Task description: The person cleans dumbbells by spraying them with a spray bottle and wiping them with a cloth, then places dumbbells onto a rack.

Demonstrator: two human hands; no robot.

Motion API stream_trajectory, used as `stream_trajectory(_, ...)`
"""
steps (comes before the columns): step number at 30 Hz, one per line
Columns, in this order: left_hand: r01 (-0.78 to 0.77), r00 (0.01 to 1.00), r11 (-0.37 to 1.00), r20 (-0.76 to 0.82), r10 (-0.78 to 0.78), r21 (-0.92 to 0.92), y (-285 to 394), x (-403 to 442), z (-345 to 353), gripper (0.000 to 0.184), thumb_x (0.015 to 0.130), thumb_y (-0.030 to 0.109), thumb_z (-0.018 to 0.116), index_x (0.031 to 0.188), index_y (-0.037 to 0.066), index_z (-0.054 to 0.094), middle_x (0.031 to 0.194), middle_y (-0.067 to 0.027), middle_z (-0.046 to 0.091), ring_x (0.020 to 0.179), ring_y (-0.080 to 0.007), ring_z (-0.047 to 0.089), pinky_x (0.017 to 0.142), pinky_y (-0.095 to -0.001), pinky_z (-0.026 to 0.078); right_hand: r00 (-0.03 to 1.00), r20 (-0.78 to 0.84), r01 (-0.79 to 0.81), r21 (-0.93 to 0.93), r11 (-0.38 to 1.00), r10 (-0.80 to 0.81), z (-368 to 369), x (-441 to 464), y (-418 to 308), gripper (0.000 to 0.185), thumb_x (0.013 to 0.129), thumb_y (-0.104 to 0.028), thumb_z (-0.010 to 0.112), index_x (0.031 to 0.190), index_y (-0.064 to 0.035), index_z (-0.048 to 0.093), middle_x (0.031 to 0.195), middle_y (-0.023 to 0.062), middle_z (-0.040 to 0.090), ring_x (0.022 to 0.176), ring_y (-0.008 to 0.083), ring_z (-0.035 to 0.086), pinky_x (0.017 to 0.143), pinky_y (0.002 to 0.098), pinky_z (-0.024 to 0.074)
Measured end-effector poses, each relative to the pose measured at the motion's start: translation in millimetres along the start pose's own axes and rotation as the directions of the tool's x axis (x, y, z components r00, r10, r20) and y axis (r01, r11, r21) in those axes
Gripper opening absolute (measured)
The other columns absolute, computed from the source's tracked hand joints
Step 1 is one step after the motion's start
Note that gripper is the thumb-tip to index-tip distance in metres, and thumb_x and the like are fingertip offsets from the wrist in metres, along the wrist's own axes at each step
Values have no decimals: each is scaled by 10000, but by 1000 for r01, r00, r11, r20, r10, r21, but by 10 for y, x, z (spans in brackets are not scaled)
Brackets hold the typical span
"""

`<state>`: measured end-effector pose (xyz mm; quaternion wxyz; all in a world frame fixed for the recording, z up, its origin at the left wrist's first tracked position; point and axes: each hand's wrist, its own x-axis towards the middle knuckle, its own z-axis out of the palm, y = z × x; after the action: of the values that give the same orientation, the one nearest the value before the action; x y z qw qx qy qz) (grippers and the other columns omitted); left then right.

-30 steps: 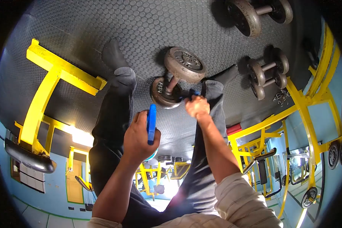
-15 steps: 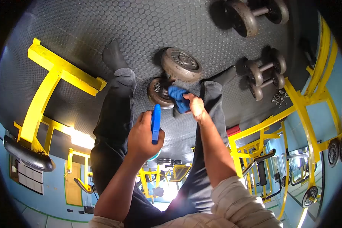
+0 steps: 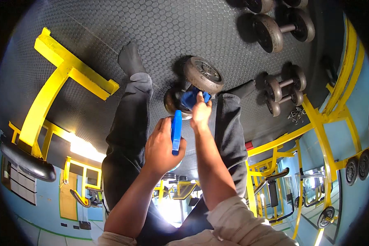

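A spray bottle with a blue trigger head (image 3: 176, 132) is gripped in my left hand (image 3: 162, 143), whose fingers wrap round its neck; most of the bottle is hidden behind the hand. My right hand (image 3: 201, 111) is closed on a blue cloth (image 3: 189, 99). The cloth lies against a worn dumbbell (image 3: 204, 74) on the floor between my legs, over the handle area between its two round weights. The far weight shows its raised face; the near one is partly covered by the cloth and the spray head.
Several other dumbbells (image 3: 267, 33) rest on the black studded mat (image 3: 160, 28) to the right, near a small chain (image 3: 296, 115). A yellow frame (image 3: 55, 78) with a black pad stands at left. More yellow gym machines (image 3: 322, 123) rise at right.
My right hand has moved a little left with the cloth, from the dumbbell's side onto its middle. My left hand still holds the spray bottle. The whole view has shifted slightly.
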<state>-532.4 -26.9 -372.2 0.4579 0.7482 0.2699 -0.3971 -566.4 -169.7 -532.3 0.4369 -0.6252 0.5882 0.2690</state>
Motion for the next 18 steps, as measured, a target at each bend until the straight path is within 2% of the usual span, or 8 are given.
stream_trajectory(5,-23,990,1000,-141,26,17,-46,80,-157,502,708,136,635,1165,0,477,1013,-210,564,891,-421,590,768,-492,484,972,-234,153,530,834,-30,1197,174,133,198,918,-86,590,1096,-19,535,1031,84,630,900,174,578,764,314,485)
stream_trajectory(8,39,986,999,-163,-37,6,-67,23,-206,510,700,131,640,1162,-8,476,1024,-217,564,899,-424,590,776,-493,482,992,129,-68,444,893,12,783,45,275,151,889,-41,587,1035,-38,551,940,37,617,824,138,558,696,283,466)
stream_trajectory(11,-59,984,996,-175,46,-66,-34,10,-187,444,730,97,607,1155,5,516,976,-191,567,888,-397,588,789,-446,477,968,191,152,67,986,-162,91,-406,63,180,833,18,540,993,-47,589,897,-7,607,780,104,545,702,229,440)
stream_trajectory(12,-57,982,995,-183,42,-76,-34,14,-192,444,730,97,607,1155,5,516,976,-191,567,888,-397,588,789,-446,477,947,246,109,360,926,-207,-210,-385,132,281,837,47,515,1093,-33,598,988,5,617,853,100,556,760,224,451)
stream_trajectory(13,-61,985,996,-163,49,-71,-33,31,-207,467,728,113,617,1162,-1,488,994,-201,560,887,-408,587,781,-469,475,975,95,210,-99,973,-201,-370,-609,-197,360,844,91,457,1164,-16,581,1082,34,616,923,108,561,797,229,457)
stream_trajectory(14,-67,988,996,-145,56,-66,-28,40,-224,494,726,129,628,1170,-7,461,1012,-210,553,886,-419,585,772,-493,474,936,74,306,317,898,-345,-583,-488,-195,306,885,55,470,1149,-16,607,1063,63,649,892,163,621,720,229,490)
stream_trajectory(16,-64,987,993,-156,48,-96,10,24,-242,492,735,133,631,1172,-8,452,1012,-206,550,870,-413,584,760,-490,472,721,248,692,-309,652,-648,-1007,-261,-486,339,884,-45,526,1218,-18,582,1205,135,612,1106,231,581,892,318,478)
stream_trajectory(18,-62,993,993,-106,51,-105,52,15,-251,489,743,150,641,1163,-10,449,1016,-199,547,856,-403,585,745,-480,472,621,500,672,-736,83,-603,-852,-176,-789,356,769,-190,621,1071,-3,624,1105,252,605,1008,379,585,910,446,465)
